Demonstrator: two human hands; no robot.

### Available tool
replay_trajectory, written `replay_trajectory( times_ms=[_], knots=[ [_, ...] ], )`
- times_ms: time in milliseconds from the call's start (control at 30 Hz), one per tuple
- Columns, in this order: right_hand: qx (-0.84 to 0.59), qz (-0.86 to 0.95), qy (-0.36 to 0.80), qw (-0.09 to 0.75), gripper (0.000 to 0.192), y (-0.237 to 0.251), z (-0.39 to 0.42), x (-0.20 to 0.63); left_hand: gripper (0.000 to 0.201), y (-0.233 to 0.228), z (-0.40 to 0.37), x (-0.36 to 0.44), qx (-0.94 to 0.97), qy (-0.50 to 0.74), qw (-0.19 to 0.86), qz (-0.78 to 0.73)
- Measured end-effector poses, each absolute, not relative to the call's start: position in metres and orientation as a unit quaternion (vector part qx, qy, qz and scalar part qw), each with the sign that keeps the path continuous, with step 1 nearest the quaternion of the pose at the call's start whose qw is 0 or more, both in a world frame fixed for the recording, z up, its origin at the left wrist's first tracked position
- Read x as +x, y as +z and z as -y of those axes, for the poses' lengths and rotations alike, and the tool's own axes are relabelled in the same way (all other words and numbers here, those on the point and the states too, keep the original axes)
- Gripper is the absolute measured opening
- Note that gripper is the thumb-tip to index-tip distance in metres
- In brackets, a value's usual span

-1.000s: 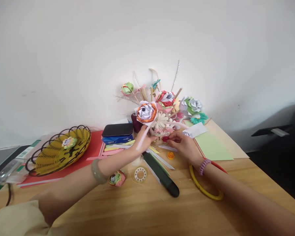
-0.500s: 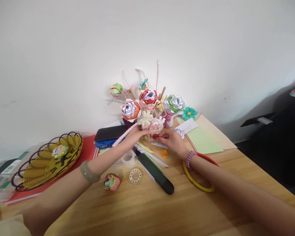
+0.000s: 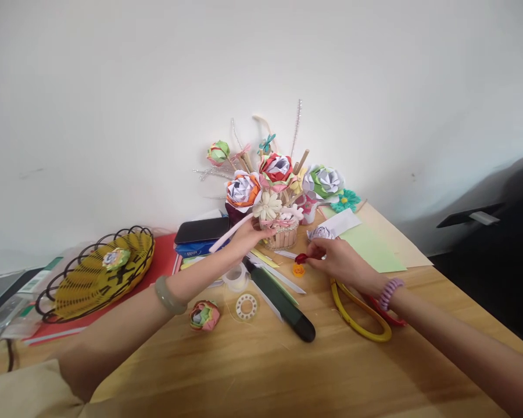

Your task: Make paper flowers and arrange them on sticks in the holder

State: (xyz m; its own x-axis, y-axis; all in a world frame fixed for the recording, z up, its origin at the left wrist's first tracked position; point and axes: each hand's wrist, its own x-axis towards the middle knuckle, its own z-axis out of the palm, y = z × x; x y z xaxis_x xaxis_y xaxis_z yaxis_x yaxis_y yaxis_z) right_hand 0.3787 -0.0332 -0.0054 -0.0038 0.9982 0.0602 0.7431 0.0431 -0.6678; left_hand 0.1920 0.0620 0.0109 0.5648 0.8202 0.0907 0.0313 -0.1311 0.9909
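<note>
My left hand [image 3: 249, 234] is at the left side of a small woven flower basket [image 3: 284, 237], its thumb across the front and the other fingers partly hidden behind. Paper flowers, sticks and glittery stems rise around and behind the basket, among them a red-and-white paper flower [image 3: 278, 169] and a cream flower [image 3: 268, 206]. My right hand [image 3: 336, 258] pinches a small red flower [image 3: 301, 258] between thumb and fingertips, to the right of the basket and apart from it. Just below lies a small orange flower [image 3: 298, 270] on the table. A white rolled paper flower [image 3: 321, 232] sits behind my right hand.
A yellow basket with black trim [image 3: 100, 278] stands at left. In the middle lie a dark green tool [image 3: 283, 302], a tape roll [image 3: 246, 306] and a folded flower [image 3: 204, 315]. Yellow-handled scissors [image 3: 361, 325] are beneath my right wrist; green paper [image 3: 375, 247] lies behind.
My right hand has drawn back from the basket front to the right and slightly toward me, carrying the red flower. My left hand stays at the basket. The whole view has shifted a little.
</note>
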Motion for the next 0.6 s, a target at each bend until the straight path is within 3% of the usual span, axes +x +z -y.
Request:
replay_trajectory(
  times_ms=[133, 267, 433, 600],
  knots=[
    [-0.636, 0.696, 0.257, 0.212, 0.006, -0.004, 0.034, 0.379, 0.035, 0.009, -0.064, 0.192, 0.663, 0.335, 0.59, -0.318],
    [-0.629, 0.719, 0.227, 0.188, 0.019, -0.003, 0.034, 0.378, 0.045, 0.012, -0.07, 0.191, 0.658, 0.314, 0.602, -0.326],
    [-0.583, 0.769, 0.205, 0.164, 0.037, -0.004, 0.042, 0.367, 0.031, 0.012, -0.078, 0.186, 0.658, 0.286, 0.608, -0.339],
    [-0.561, 0.794, 0.175, 0.153, 0.022, -0.01, 0.045, 0.355, 0.027, 0.007, -0.084, 0.181, 0.665, 0.261, 0.605, -0.351]
  ],
)
